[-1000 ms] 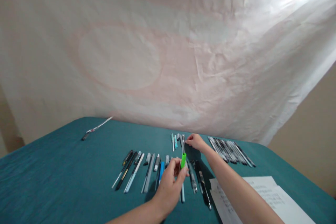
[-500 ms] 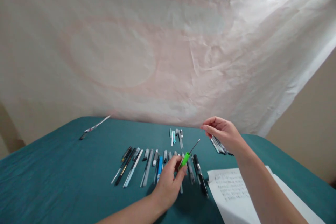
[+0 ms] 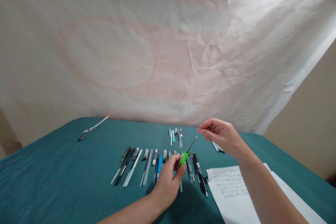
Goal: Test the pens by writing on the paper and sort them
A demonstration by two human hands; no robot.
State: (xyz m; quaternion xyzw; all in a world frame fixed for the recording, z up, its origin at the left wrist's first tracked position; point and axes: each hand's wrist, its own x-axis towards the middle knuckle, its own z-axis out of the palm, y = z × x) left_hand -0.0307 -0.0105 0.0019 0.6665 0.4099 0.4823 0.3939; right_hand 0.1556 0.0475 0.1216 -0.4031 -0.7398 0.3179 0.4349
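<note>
My left hand (image 3: 168, 182) is closed on a short green pen barrel (image 3: 184, 158), held tilted up to the right. A thin dark refill (image 3: 192, 144) sticks out of its upper end. My right hand (image 3: 223, 134) hovers just above and right of the refill's tip, fingers pinched together. I cannot tell whether they touch the tip or hold anything. Below my left hand, a row of several pens (image 3: 132, 168) lies on the teal tablecloth (image 3: 65, 175).
Several small pen parts (image 3: 174, 134) lie behind the row. More dark pens (image 3: 217, 147) show under my right hand. A written paper sheet (image 3: 231, 189) lies at the front right. One lone pen (image 3: 91, 127) rests far left. A white cloth backdrop (image 3: 157, 59) hangs behind the table.
My right hand left the refill's top, rose up and right, then drifted back close to its tip. My left hand tilted the green barrel from upright to leaning right.
</note>
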